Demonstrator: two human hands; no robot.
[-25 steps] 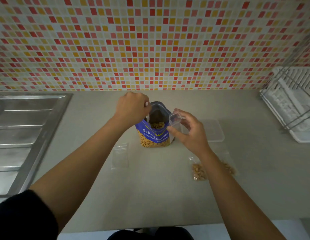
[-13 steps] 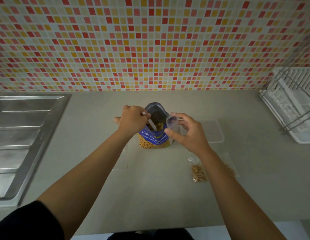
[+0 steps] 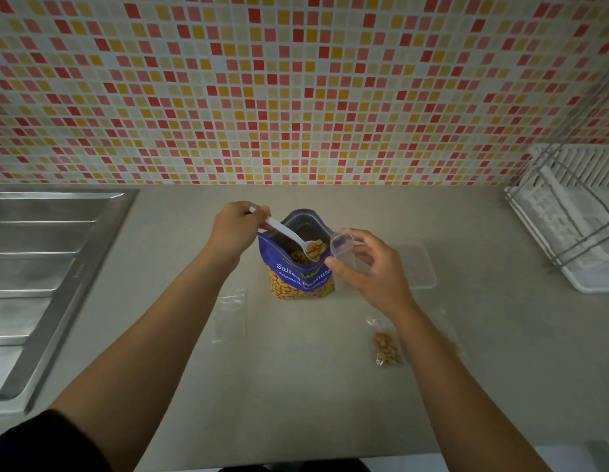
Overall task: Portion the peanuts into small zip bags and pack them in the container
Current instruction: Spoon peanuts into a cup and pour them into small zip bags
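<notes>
A blue bag of salted peanuts [image 3: 301, 277] stands open on the counter. My left hand [image 3: 236, 229] grips a white plastic spoon [image 3: 289, 236] whose bowl holds a few peanuts over the bag's mouth. Just right of the bag, my right hand [image 3: 373, 267] pinches a small clear zip bag [image 3: 342, 245] and holds its mouth open beside the spoon. A clear plastic container [image 3: 420, 267] lies behind my right hand. One filled zip bag of peanuts [image 3: 386, 349] lies on the counter near my right forearm. An empty zip bag [image 3: 230, 315] lies flat left of the peanut bag.
A steel sink drainboard [image 3: 41, 267] fills the left side. A white dish rack [image 3: 575, 212] stands at the right against the mosaic-tiled wall. The grey counter's front edge runs along the bottom of the view.
My left hand dipped the spoon into the peanut bag and has now lifted it out with peanuts on it. My right hand kept the small zip bag beside the bag's mouth.
</notes>
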